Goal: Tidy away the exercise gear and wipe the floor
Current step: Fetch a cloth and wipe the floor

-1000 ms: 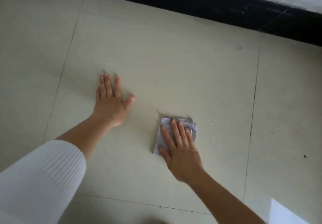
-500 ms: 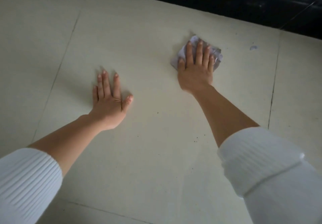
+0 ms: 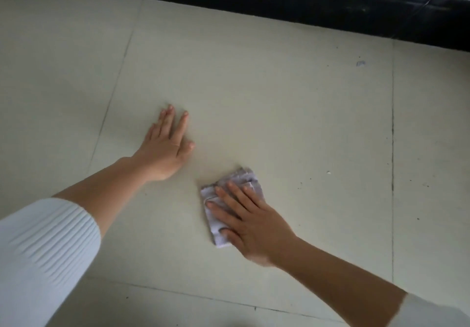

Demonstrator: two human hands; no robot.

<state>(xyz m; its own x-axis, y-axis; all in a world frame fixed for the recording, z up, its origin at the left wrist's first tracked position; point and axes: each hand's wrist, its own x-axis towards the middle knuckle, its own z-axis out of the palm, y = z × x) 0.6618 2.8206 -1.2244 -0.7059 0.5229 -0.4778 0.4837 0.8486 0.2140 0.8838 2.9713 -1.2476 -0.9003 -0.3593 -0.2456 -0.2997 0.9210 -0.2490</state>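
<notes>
While the right hand [image 3: 254,227] lies flat on the folded cloth [image 3: 248,178], fingers straight and a little spread, pressing it down rather than gripping it, the left hand [image 3: 165,148] is planted palm-down on bare tile to the left and slightly farther off. Its fingers are straight too and hold nothing; it looks like a prop for the body's weight. The two hands are near each other but apart. White ribbed sleeves [image 3: 43,250] are pushed up both forearms.

The cloth, pale and crumpled at its far edge, sits on the near middle of a large cream tile of the floor [image 3: 279,85]. To its right lie a white fleck [image 3: 328,172] and a scatter of dark specks [image 3: 301,181], short of the grout line [image 3: 392,148]. Farther off, near the black skirting [image 3: 305,3], is a small bluish scrap [image 3: 360,63].

No exercise gear is in view, so the step in hand reads as wiping. The next stroke probably calls for steady flat pressure, carrying the cloth right and then far to gather the specks and the scrap without letting the folds bunch.
</notes>
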